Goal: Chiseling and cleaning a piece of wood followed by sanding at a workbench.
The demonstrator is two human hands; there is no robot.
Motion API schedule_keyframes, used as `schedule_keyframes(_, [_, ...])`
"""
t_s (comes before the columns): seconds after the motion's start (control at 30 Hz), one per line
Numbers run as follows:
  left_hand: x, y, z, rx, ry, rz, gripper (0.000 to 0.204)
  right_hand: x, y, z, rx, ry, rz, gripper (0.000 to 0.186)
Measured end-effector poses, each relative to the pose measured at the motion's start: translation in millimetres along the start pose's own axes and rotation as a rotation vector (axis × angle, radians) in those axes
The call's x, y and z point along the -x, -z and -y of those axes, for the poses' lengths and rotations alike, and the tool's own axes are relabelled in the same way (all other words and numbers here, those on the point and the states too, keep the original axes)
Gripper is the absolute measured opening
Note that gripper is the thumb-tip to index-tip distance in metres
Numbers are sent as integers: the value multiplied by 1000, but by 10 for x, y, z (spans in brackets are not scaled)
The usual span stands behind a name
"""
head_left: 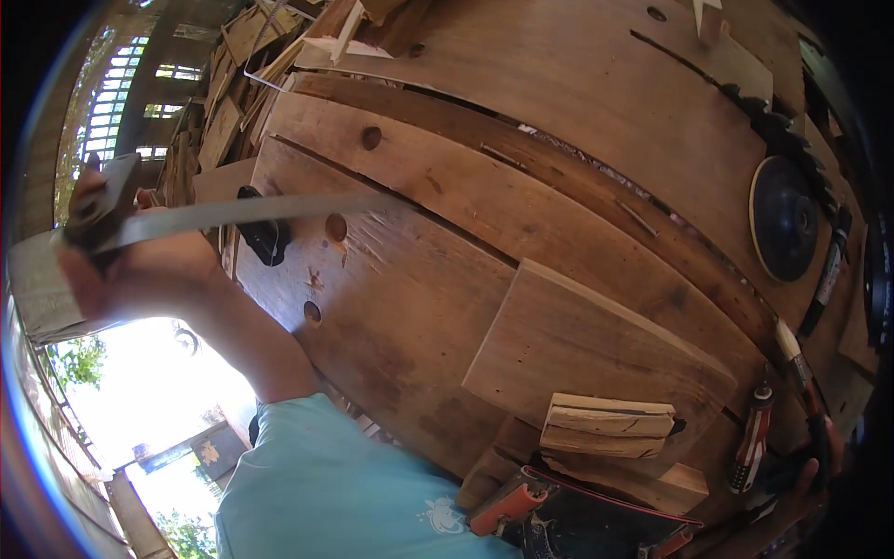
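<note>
My left hand is raised at the far left, fingers closed round the dark head of what looks like a metal square. Its long steel blade reaches right over the wooden workbench, blurred by motion. A black tool-like object lies on the bench behind the blade. At the lower right, in shadow, my right hand is closed around something dark that I cannot make out. Just beyond it is a brush-like tool with a pale tip. Near that hand lies a red-and-white handled tool.
A flat board lies on the bench, with a split wood block by its near edge. A black sanding disc, a toothed saw blade and a black marker are at the right. Scrap wood is piled at the far left.
</note>
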State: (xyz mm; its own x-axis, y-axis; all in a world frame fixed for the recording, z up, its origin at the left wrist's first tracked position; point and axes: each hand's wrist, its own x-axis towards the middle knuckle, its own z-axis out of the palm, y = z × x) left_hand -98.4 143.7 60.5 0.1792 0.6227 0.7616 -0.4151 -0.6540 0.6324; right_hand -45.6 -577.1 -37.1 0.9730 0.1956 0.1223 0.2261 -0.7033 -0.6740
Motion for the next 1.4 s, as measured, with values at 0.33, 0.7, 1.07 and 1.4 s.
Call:
schedule_keyframes(0.33, [102,-16,-25,-293,-94,39,63,38,-20,116,0,-22,-2,59])
schedule_keyframes(0.7, [224,-126,-63,-142,-83,72,68,14,4,134,67,12,20,56])
schedule_keyframes(1.07, [120,130,-26,-291,-248,102,61,33,19,90,48,14,25,55])
schedule_keyframes(1.4, [-12,233,12,-420,-641,253,56,-14,-66,211,99,51,25,54])
